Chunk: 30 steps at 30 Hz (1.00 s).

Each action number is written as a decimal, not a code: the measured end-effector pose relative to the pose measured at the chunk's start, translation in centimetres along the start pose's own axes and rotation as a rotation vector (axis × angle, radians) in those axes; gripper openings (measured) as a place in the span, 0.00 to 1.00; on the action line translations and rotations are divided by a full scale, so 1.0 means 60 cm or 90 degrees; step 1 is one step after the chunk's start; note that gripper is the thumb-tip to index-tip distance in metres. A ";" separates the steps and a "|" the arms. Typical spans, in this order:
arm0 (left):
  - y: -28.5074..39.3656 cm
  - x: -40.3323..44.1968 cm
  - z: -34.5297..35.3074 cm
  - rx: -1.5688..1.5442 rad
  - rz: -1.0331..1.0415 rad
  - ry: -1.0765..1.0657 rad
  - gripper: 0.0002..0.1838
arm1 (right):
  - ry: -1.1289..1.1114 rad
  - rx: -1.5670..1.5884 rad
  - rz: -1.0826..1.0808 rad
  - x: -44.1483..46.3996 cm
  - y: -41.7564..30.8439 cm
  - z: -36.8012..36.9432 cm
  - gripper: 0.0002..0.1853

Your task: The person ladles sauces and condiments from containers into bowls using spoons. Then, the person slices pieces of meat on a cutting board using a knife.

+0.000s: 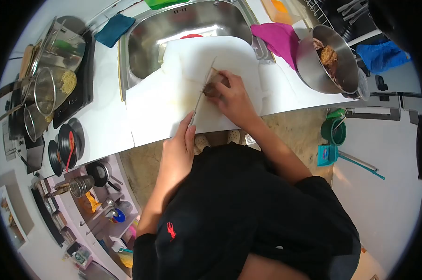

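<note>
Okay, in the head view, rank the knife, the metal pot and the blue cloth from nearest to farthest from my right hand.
From your right hand:
1. Knife: just to its left, held in your left hand.
2. Metal pot: off to the right, on the counter.
3. Blue cloth: farther right, past the pot.

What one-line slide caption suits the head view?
Left fingers grip a knife beside a small brown piece held by right fingers, over a white cutting board at the sink.

A white counter (103, 123) overhangs brownish floor (288, 133) and pale shelves (125, 226).
</note>
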<state>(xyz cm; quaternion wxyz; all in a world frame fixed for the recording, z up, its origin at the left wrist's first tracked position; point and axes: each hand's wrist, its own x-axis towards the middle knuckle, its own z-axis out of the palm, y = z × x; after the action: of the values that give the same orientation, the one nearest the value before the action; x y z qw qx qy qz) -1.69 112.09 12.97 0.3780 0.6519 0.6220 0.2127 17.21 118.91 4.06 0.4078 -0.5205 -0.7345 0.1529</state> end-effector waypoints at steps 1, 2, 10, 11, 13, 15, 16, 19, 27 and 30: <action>-0.008 0.002 0.007 0.022 0.050 0.025 0.19 | -0.004 0.004 0.005 0.001 0.000 -0.002 0.18; -0.011 0.004 0.011 0.044 0.101 0.050 0.19 | -0.007 0.008 0.009 0.004 -0.001 -0.003 0.17; 0.038 0.104 0.030 0.028 0.024 -0.038 0.20 | 0.005 -0.003 0.015 0.000 0.002 0.003 0.15; 0.043 0.120 0.034 0.017 0.021 -0.051 0.21 | 0.012 -0.004 0.011 0.000 0.001 0.003 0.15; 0.043 0.144 0.046 0.011 0.047 -0.059 0.21 | 0.020 -0.003 0.010 -0.001 0.001 0.004 0.15; 0.044 0.143 0.047 0.021 0.040 -0.067 0.22 | 0.022 0.001 0.014 -0.003 0.002 0.006 0.15; 0.047 0.133 0.043 0.034 0.022 -0.070 0.22 | 0.021 -0.005 0.011 -0.004 0.002 0.006 0.16; 0.017 0.077 0.036 0.074 0.081 -0.007 0.22 | 0.020 -0.016 0.002 -0.003 0.007 0.009 0.17; -0.034 0.007 -0.035 -0.148 -0.185 -0.008 0.23 | -0.167 0.297 0.165 0.018 0.008 -0.048 0.21; -0.050 0.017 -0.050 -0.210 -0.199 0.026 0.24 | -0.249 0.471 0.212 0.025 0.038 -0.044 0.17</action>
<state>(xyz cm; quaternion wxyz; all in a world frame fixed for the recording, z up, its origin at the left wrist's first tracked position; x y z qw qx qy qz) -5.72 113.57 12.37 0.4954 0.4728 0.6795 0.2634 20.50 120.63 4.90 0.3899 -0.4118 -0.6000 0.5643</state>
